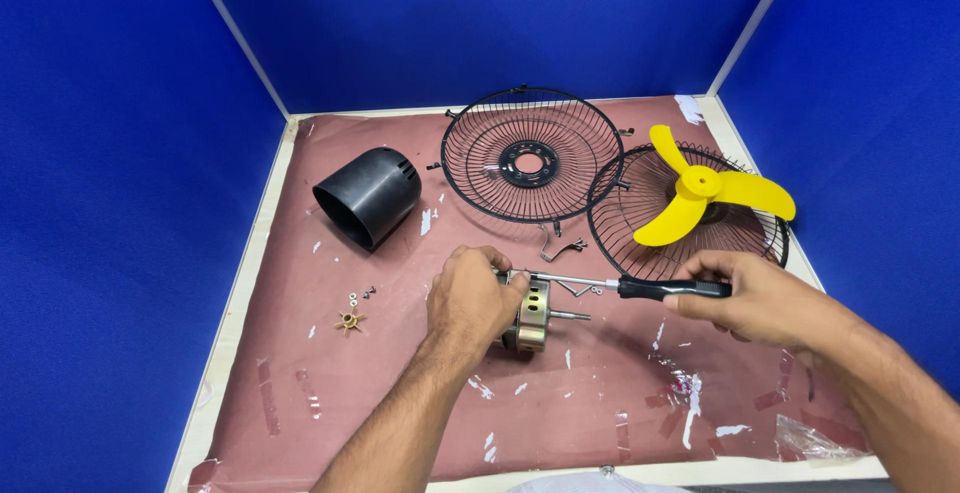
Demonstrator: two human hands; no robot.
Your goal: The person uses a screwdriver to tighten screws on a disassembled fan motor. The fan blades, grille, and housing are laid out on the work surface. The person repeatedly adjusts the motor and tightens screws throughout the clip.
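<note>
Forearms nearest the camera. Brown mat point(560, 413): bears two wire fan guards point(532, 156), yellow blade point(700, 191), black housing point(368, 196). Left hand point(470, 298) clasps motor point(530, 315) at mat centre. Right hand point(755, 298) grips screwdriver point(640, 287), tip apparently at motor top. Small brass part point(349, 321), screws beside.

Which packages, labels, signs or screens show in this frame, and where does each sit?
No labels, signs or screens are in view.
Clear plastic bag: crumpled, transparent, at the near right corner of the brown mat; the nearest thing to a package.
Torn white tape scraps: stuck here and there on the mat, blank as far as can be seen.
</note>
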